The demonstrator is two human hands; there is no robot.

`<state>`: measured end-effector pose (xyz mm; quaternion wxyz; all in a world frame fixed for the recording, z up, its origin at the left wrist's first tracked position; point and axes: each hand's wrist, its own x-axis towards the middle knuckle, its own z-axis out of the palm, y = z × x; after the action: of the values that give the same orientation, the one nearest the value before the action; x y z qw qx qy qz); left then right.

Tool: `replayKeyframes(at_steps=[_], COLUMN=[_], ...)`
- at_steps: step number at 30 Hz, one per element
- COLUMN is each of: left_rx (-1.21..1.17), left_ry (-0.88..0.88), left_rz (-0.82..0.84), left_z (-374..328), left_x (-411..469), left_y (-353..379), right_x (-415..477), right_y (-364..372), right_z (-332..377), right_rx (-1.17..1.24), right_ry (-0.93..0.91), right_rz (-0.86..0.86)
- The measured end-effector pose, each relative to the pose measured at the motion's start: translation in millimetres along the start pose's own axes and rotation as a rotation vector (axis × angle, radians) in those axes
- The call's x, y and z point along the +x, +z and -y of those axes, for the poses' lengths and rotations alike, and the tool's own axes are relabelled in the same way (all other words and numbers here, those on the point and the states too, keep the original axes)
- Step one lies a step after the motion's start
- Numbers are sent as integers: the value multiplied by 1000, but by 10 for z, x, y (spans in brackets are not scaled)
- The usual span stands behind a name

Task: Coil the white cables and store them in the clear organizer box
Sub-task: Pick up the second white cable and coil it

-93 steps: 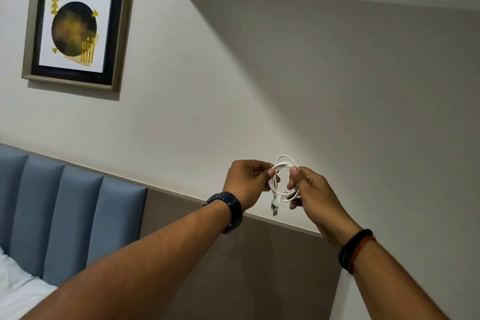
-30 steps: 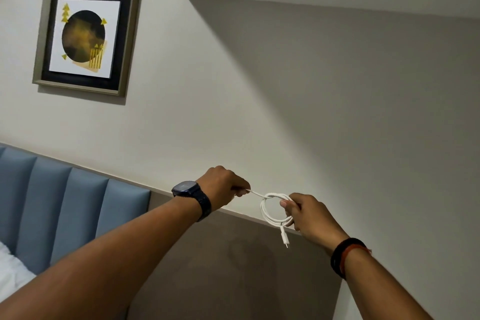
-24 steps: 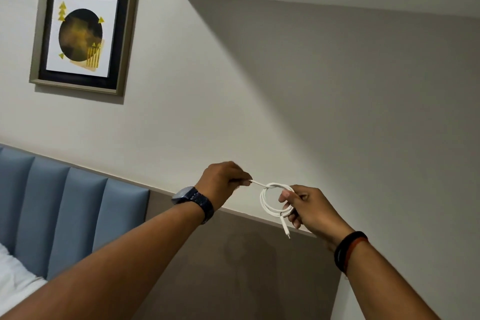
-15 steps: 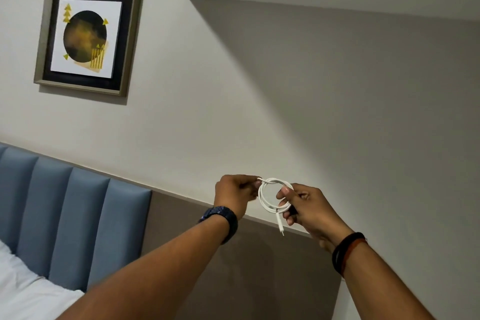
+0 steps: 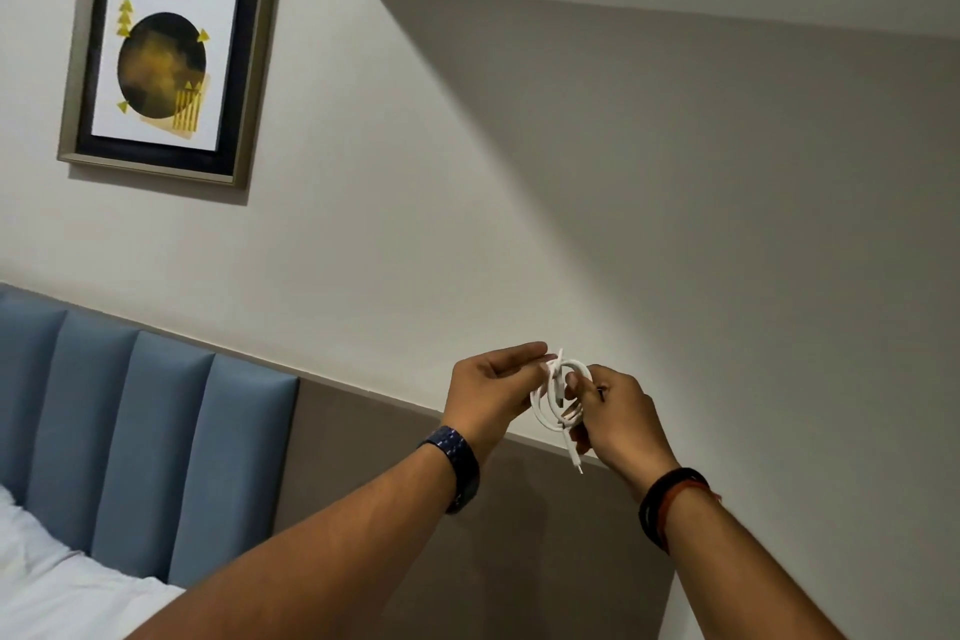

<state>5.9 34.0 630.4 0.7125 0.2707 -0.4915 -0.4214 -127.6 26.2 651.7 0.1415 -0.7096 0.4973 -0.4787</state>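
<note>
Two bare forearms reach up from the bottom edge. A dark watch (image 5: 457, 465) sits on the left wrist, and black and red bands (image 5: 670, 504) on the right wrist.

The left hand (image 5: 491, 398) and right hand (image 5: 621, 424) are raised, nearly touching. The white cable (image 5: 551, 400) is between them, wound into a small loose coil of several loops and held in the air, resting on nothing.

Left fingers (image 5: 519, 354): thumb and forefinger pressed together, pinching the top of the coil. The other left fingers are curled behind them.

Right fingers (image 5: 577, 386): curled round the coil's right side, gripping the bundled loops, with one fingertip showing inside the ring.

One cable end with a small plug (image 5: 575, 464) hangs straight down below the right fingers. A short stub of cable pokes up just above the left fingertips.

Further off, low and left of the fingers, is a white bed sheet (image 5: 47, 587). Behind it is a blue padded headboard (image 5: 130, 431) with vertical channels.

A brown wall panel (image 5: 363, 463) runs behind both wrists, with a pale wall (image 5: 389, 224) above it.

High and left of the fingers hangs a framed picture (image 5: 166, 65) showing a dark circle and yellow triangles.
</note>
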Motion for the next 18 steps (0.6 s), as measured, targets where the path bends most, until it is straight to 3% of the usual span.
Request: replayKeyframes(at_steps=[4, 10, 18], left_rx=[130, 109, 154], left_ry=[85, 94, 92], left_rz=[53, 138, 115], left_z=[17, -16, 10], left_x=[-15, -11, 83], left_y=[-59, -90, -97], right_x=[2, 21, 17], right_y=[18, 12, 12], right_z=[-6, 35, 37], right_rx=[-7, -22, -26], right_ry=[9, 10, -6], right_rz=[8, 12, 25])
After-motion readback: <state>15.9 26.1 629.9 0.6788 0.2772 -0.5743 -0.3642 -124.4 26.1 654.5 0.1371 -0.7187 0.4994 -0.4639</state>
